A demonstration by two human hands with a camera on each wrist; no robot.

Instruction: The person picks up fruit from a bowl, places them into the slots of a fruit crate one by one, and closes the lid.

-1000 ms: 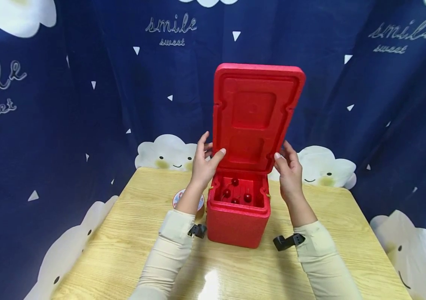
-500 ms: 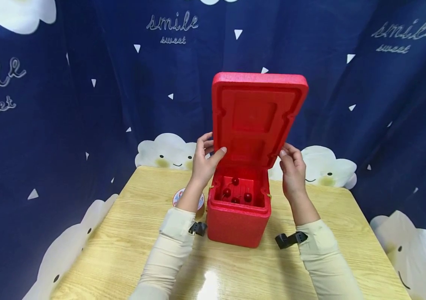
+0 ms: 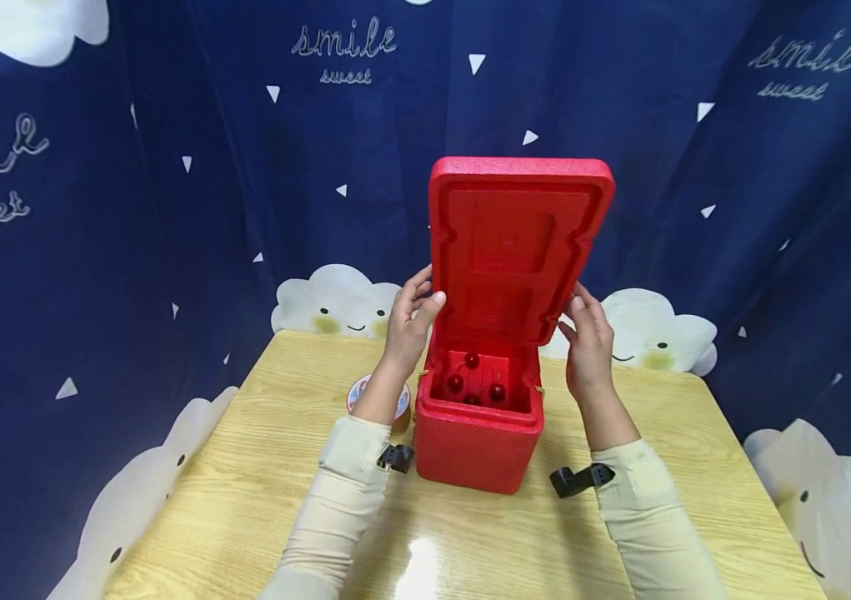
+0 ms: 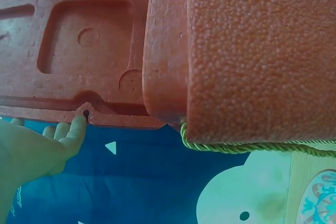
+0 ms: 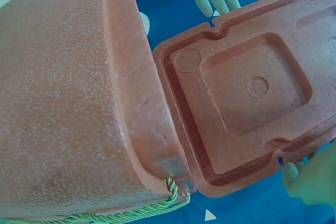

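Note:
A red foam box stands on the wooden table with several dark red cherries inside. Its red lid stands nearly upright above the box's far edge, inner side towards me. My left hand grips the lid's left edge, thumb on the inner face. My right hand grips the lid's right edge. The left wrist view shows the lid, the box wall and my left hand. In the right wrist view the lid, the box and my right hand appear.
A round tape roll lies on the table left of the box, partly behind my left forearm. A green cord runs along the box's rim. A dark blue curtain with clouds hangs right behind the table.
The lid has come down and closer to the box, its top edge lower in view. Both hands moved slightly up and inward along the lid's sides.

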